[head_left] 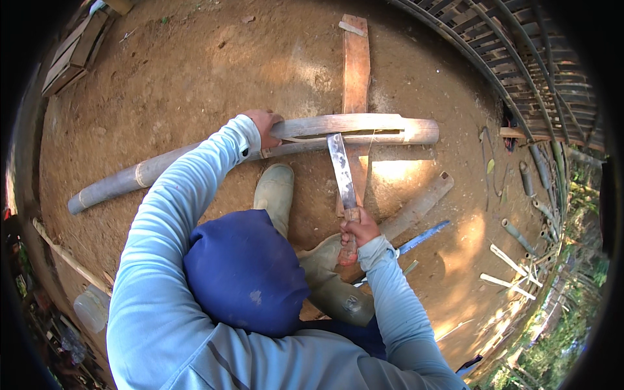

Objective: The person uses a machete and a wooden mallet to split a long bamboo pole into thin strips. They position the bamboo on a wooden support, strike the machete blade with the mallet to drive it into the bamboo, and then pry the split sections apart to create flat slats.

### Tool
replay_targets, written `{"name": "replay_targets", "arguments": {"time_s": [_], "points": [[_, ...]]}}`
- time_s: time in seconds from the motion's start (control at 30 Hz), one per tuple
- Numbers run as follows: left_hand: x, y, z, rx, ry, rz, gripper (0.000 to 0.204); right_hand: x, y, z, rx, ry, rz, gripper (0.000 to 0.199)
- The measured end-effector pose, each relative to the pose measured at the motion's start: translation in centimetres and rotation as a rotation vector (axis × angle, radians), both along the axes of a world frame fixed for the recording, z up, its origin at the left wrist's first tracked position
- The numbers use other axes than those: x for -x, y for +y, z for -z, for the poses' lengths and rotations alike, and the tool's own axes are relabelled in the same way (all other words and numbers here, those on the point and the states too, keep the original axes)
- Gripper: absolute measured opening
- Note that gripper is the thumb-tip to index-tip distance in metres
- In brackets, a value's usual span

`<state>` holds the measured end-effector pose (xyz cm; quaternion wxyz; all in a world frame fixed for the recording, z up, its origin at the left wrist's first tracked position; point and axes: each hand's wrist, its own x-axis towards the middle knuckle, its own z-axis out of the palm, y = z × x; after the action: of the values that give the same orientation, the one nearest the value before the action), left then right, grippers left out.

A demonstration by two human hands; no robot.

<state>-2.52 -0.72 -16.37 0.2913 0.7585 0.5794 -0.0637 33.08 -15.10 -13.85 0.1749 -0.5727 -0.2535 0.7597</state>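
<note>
A long grey bamboo pole (110, 188) lies across the ground in front of me, with a lengthwise split open toward its right end. My left hand (265, 127) is closed around the split part near the pole's middle. My right hand (359, 233) grips the wooden handle of a machete (342, 172). Its worn blade points away from me, and the tip meets the near side of the pole beside the split. Under the pole runs a reddish wooden board (355, 71), stretching away from me.
My boots (275, 195) stand just short of the pole. Right of the machete lie a flat weathered plank (419, 205) and a blue blade-like strip (424, 237). Cut bamboo pieces (518, 235) litter the right side below a slatted bamboo structure (513, 58). A wooden crate (77, 52) sits far left.
</note>
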Motion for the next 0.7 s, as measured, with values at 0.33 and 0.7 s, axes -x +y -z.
{"name": "replay_targets", "arguments": {"time_s": [0.33,0.7], "points": [[-0.3,1.2,0.4,0.04,0.014,0.029,0.061,-2.2,-5.5,-6.6,-0.76,-0.816,-0.67,0.04],[-0.8,0.7,0.5,0.004,-0.01,0.097,0.061,1.8,1.8,-9.1,-0.88,-0.991,-1.068,0.038]]}}
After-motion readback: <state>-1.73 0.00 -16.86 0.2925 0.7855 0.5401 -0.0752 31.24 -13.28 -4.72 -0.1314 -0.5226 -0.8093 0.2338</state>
